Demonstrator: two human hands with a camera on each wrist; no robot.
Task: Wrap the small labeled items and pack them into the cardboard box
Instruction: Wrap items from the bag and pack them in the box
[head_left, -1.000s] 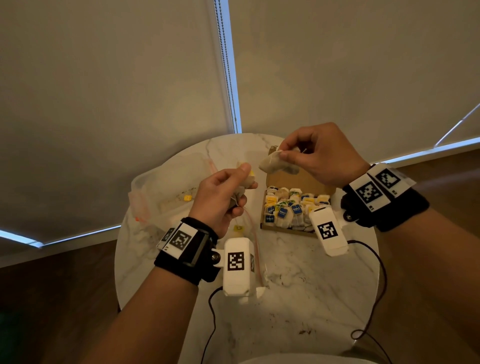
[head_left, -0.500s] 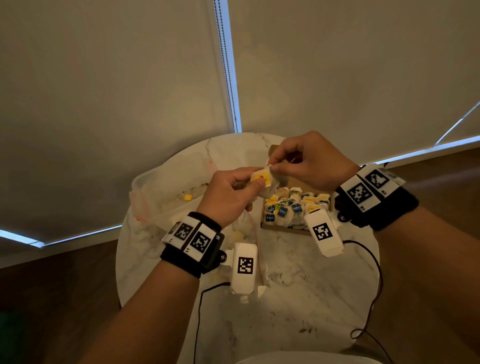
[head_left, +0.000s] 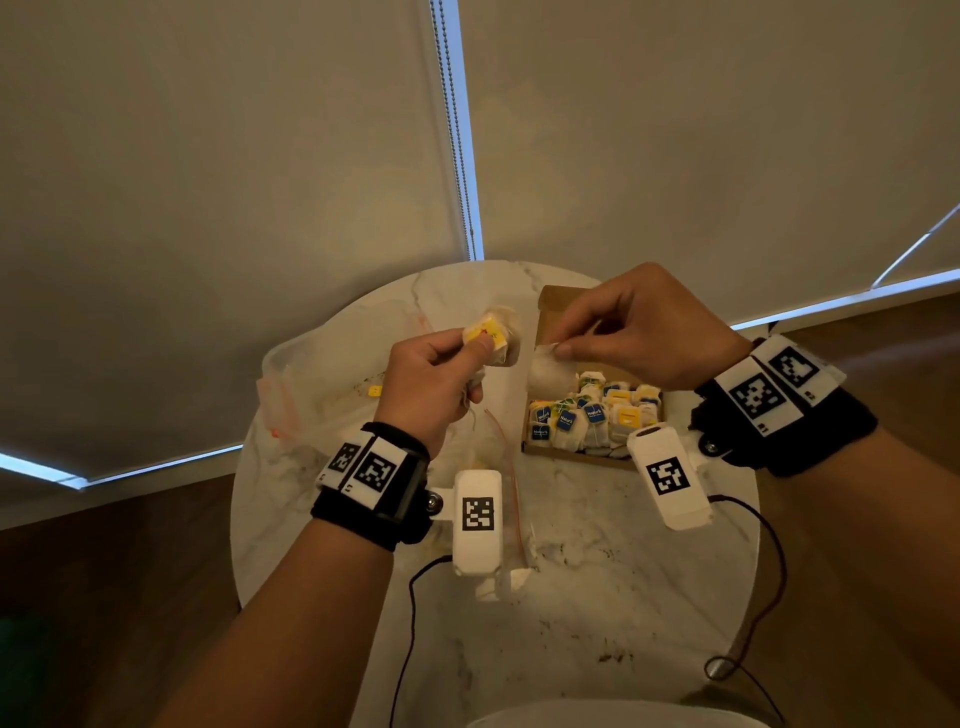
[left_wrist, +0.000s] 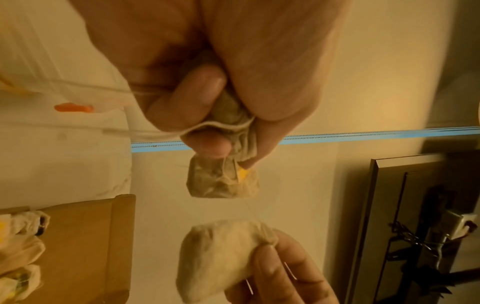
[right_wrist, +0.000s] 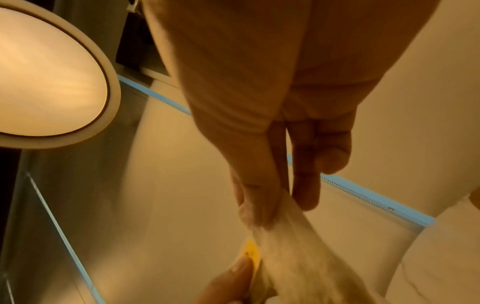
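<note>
Tea bag (head_left: 501, 332) in the left hand (head_left: 431, 384): pale beige paper with a yellow tag (head_left: 480, 332) bearing a red mark. Tea bag (head_left: 548, 371) in the right hand (head_left: 634, 332): plain off-white. Cardboard box (head_left: 558, 306): brown; the bags inside carry blue tags (head_left: 566, 418) toward the left hand's side and yellow tags (head_left: 626, 415) toward the right. Table (head_left: 597, 597) under the box: white marble with grey veining. Wristbands (head_left: 374, 488): black, carrying white plates with black square-code markers.

My left hand (head_left: 434, 371) is raised, thumb and fingers pinched together; my right hand (head_left: 636, 332) pinches beside it, apart.
</note>
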